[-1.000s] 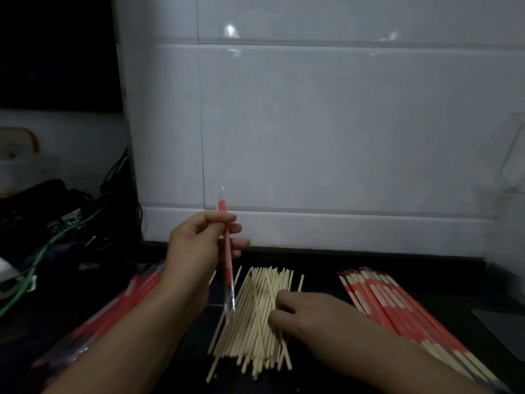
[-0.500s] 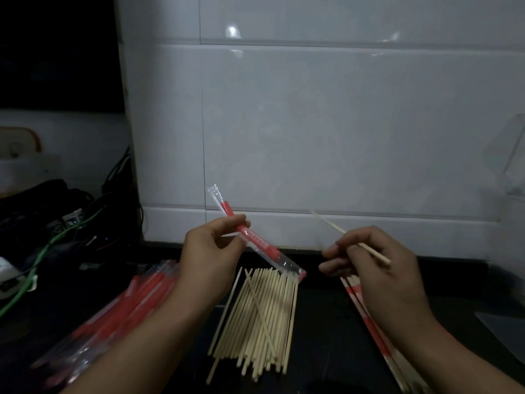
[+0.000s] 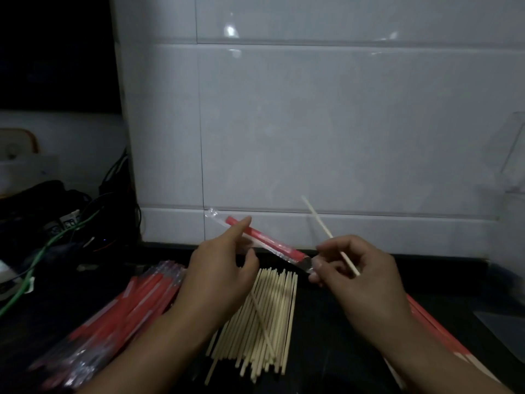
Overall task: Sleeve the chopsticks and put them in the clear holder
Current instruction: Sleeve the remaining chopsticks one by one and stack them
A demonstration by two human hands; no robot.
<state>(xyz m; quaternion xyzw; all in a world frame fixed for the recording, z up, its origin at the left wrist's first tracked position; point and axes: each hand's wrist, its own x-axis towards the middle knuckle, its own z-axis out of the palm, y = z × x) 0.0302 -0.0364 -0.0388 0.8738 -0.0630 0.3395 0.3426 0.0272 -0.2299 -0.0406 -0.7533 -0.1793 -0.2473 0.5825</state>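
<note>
Pale wooden chopsticks (image 3: pixel 260 319) lie heaped on the dark tabletop (image 3: pixel 335 351), nearest the viewer. Above them the left hand (image 3: pixel 218 277) pinches a red sleeve (image 3: pixel 267 243); the right hand (image 3: pixel 358 268) has its fingers clamped on one chopstick (image 3: pixel 326 231). The stick may miss the sleeve mouth, because the two hands meet there and hide it. The clear holder (image 3: pixel 511 160), far right, is faint and cut off.

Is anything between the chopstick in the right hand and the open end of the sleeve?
Nothing visible. The left hand holds the sleeve; its open end lies right at the right hand, which pinches the chopstick. The chopstick points up and away, so it still needs turning.
</note>
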